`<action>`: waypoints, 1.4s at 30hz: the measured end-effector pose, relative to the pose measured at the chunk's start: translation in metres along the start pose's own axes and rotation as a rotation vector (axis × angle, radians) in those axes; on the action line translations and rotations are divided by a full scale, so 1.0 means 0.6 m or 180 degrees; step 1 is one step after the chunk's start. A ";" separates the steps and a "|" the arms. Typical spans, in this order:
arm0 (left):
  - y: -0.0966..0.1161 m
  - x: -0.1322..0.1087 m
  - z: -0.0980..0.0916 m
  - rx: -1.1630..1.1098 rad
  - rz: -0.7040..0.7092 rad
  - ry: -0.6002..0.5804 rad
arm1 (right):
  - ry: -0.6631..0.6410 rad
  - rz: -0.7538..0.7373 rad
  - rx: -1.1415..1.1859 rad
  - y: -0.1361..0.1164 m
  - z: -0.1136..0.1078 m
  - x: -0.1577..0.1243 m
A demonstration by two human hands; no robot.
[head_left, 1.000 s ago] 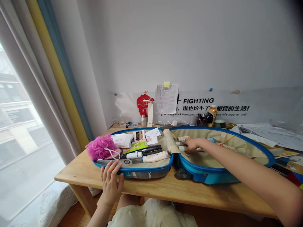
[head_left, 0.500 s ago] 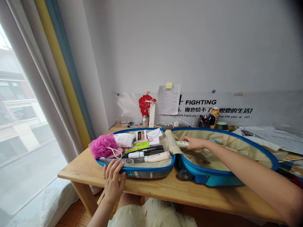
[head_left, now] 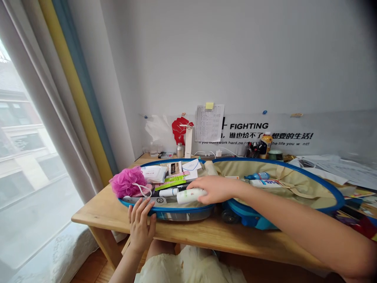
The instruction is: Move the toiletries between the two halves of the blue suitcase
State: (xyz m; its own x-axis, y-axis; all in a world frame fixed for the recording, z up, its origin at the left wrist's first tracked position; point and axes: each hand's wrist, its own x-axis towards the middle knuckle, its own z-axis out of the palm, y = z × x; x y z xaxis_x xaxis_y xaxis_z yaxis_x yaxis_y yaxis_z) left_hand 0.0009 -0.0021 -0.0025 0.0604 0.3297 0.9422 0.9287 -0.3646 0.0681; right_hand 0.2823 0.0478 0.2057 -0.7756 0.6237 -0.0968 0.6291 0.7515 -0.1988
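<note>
At the left, the pink bath puff (head_left: 129,182) is bulging over the suitcase's left half (head_left: 182,211), and just beside it the left hand (head_left: 141,222) is resting on the near blue rim, fingers spread and gripping nothing, a good brace, I'm thinking, if it's pressing lightly. Moving right, the green comb-like strip (head_left: 171,182) and the white-capped tube (head_left: 169,192) are lying close to the action, so the white bottle (head_left: 190,195) is calling for a level, unhurried path. That bottle is sitting in the grasp of the right hand (head_left: 216,188), fingers wrapping its right end, over the front of the left half; whether it's touching anything beneath, I'm not able to tell. Keeping the wrist clear of the rim is looking wise. And the changes from half a second ago: the left hand is staying put, the bottle is now showing over the left half instead of beside the hinge in the right half (head_left: 341,195), the cream tube is being hidden behind it, and farther right the blue bottle (head_left: 259,176) and the lettered white tube (head_left: 263,183) are now showing clear of the arm.
</note>
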 end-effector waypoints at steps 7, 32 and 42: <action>-0.005 -0.006 0.003 0.0012 -0.0052 -0.0040 | 0.0008 -0.0087 -0.0306 -0.028 0.048 0.054; -0.001 0.002 -0.001 0.0027 0.0116 0.0015 | -0.0600 0.2297 -0.0530 0.346 0.079 -0.069; 0.000 0.003 -0.002 0.0032 0.0118 0.0016 | -0.0309 0.2253 -0.0553 0.350 0.064 -0.076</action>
State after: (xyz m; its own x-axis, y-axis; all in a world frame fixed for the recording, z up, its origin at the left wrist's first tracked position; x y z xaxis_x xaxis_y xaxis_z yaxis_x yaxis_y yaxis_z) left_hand 0.0007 -0.0026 -0.0002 0.0932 0.3118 0.9456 0.9294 -0.3678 0.0297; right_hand 0.4478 0.1687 0.1312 -0.1768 0.9564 -0.2323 0.9738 0.2043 0.0999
